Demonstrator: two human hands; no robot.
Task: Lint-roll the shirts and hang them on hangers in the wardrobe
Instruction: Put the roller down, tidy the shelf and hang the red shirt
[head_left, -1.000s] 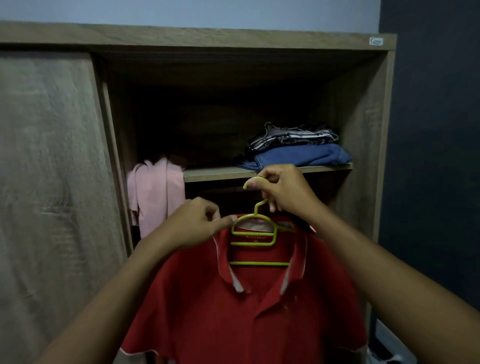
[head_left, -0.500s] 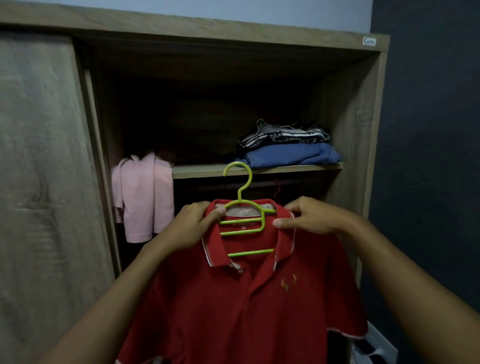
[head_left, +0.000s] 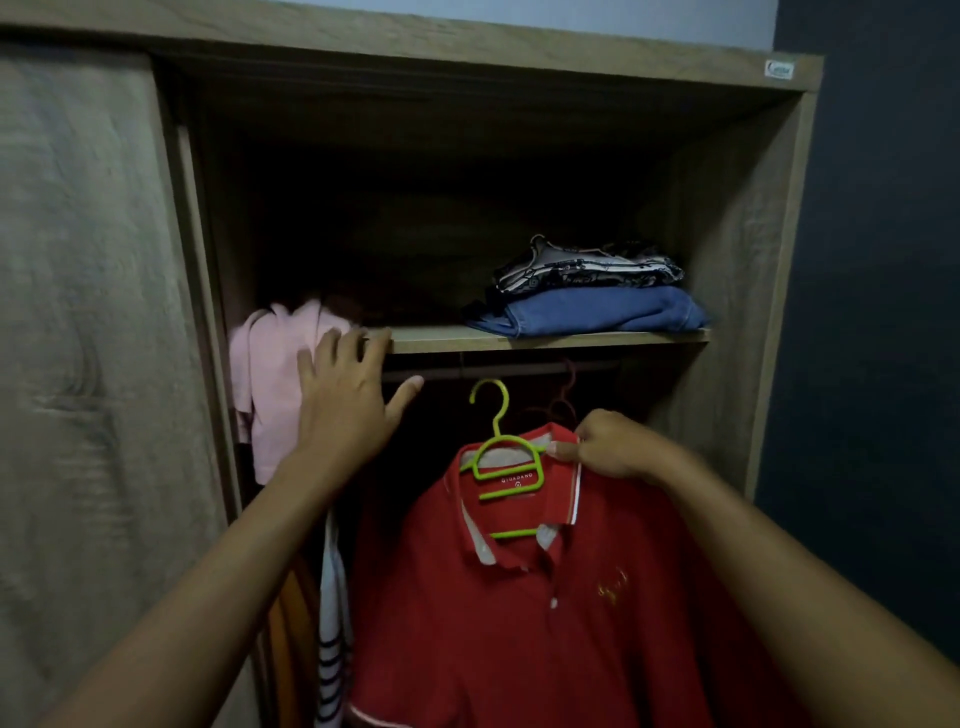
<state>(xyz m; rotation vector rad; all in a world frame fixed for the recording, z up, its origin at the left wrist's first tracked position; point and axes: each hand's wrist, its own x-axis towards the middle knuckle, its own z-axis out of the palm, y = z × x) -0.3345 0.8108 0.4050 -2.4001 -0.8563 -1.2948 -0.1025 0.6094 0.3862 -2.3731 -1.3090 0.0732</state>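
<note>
Right hand (head_left: 605, 446), at center right of the frame, pinches the collar of a red shirt (head_left: 524, 613) where it sits on a green hanger (head_left: 506, 460), carrying both in front of an open wardrobe (head_left: 748, 270). Left hand (head_left: 345, 402), left of center, is spread wide with nothing in it, fingers reaching up toward the front edge of a shelf (head_left: 545, 340) and overlapping a pink garment (head_left: 270, 384) that hangs down from the shelf's left end. The hanger's hook points up just below a dark rail (head_left: 498, 370) under the shelf and does not touch it. A second, reddish hanger (head_left: 563, 402) is on the rail behind the shirt. On the shelf at upper right of center lies a folded blue garment (head_left: 597, 312) with a patterned one (head_left: 587, 267) on top. At lower left of center, a striped garment (head_left: 332, 623) and an orange one (head_left: 293, 634) hang beside the red shirt. A closed sliding door (head_left: 88, 338) fills the left of the frame.
</note>
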